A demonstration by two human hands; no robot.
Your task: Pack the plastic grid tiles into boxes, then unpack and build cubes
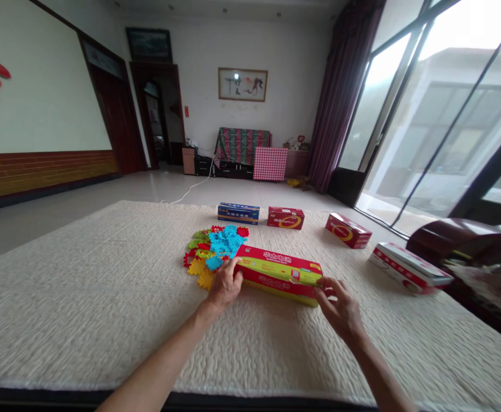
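Note:
A long red and yellow battery box (278,276) sits on the quilted cover, slightly slanted, with both hands on it. My left hand (225,284) is closed at its left end, thumb on the near side and fingers partly hidden behind. At the right end, my right hand (340,303) pinches the box's upper edge between thumb and fingers. Just beyond my left hand lies a loose pile of plastic puzzle pieces with notched edges: blue pieces (226,240), yellow pieces (199,269), green pieces (201,237) and red pieces (189,258).
Behind the pile stand a blue box (238,213) and a red box (285,218). Farther right are another red box (348,230) and a white and red box (409,268). The quilted cover (83,297) spreads beneath everything. A dark wooden armrest (456,237) borders it at right.

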